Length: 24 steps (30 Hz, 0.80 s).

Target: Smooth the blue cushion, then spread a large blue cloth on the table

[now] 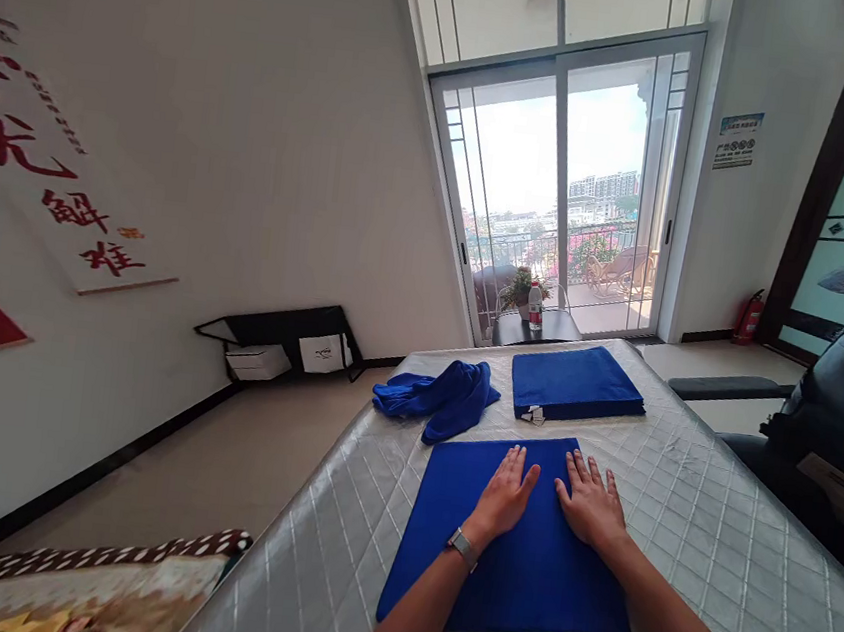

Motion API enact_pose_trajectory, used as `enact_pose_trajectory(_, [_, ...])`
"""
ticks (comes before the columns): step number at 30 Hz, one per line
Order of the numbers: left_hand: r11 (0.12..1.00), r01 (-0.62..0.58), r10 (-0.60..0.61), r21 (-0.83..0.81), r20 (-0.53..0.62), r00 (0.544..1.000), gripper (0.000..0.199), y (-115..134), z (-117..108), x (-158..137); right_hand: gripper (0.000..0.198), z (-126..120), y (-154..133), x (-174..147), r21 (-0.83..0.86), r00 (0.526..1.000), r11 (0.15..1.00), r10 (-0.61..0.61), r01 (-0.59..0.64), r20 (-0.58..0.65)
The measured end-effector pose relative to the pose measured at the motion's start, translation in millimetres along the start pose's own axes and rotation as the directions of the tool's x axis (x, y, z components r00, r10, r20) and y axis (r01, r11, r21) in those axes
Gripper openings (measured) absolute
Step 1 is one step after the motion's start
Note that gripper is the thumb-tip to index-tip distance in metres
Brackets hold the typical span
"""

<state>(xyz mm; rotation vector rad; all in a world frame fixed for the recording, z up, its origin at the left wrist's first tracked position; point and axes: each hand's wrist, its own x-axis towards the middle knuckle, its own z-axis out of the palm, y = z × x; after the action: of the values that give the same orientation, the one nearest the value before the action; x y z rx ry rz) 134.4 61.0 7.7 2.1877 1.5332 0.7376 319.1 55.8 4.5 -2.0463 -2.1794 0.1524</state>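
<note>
A blue cloth (522, 578) lies spread flat on the quilted silver mattress (340, 519) in front of me. My left hand (507, 496) rests on its upper middle, palm down, fingers stretched out. Near the cloth's right edge, my right hand (591, 497) lies flat with fingers spread, partly past that edge. Beyond my hands sits a neat stack of folded blue cloths (577, 381) with white tags at its front left. To the left of the stack is a crumpled blue cloth (439, 398). Neither hand grips anything.
Behind the mattress stands a small dark table (552, 328) with a bottle (535, 308) and a potted plant (519, 288). A black rack (292, 328) with white boxes is against the left wall. At right are a chair armrest (731, 389) and a fire extinguisher (749, 318).
</note>
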Motion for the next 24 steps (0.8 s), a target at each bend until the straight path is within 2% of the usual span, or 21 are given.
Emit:
enact_pose_trajectory(8, [0.942, 0.114, -0.103, 0.317, -0.051, 0.993, 0.077, -61.6, -47.8, -39.3, 0.067, 2.8, 0.8, -0.3, 0.026, 1.000, 1.000, 0.003, -0.003, -0.003])
enact_pose_trajectory(12, [0.901, 0.155, -0.148, 0.404, -0.049, 0.988, 0.079, -82.8, -68.1, -56.0, 0.067, 4.6, 0.7, 0.7, 0.006, 1.000, 1.000, -0.001, 0.002, -0.016])
enact_pose_trajectory(17, [0.893, 0.180, -0.167, 0.412, -0.068, 0.984, 0.078, -94.1, -75.4, -63.8, 0.067, 8.8, 1.5, 3.9, -0.028, 1.000, 1.000, 0.002, -0.002, -0.016])
enact_pose_trajectory(24, [0.892, 0.187, -0.171, 0.413, -0.076, 0.982, 0.085, -95.0, -74.1, -63.0, 0.068, 10.0, 1.5, 6.1, -0.062, 1.000, 0.998, -0.006, 0.006, -0.010])
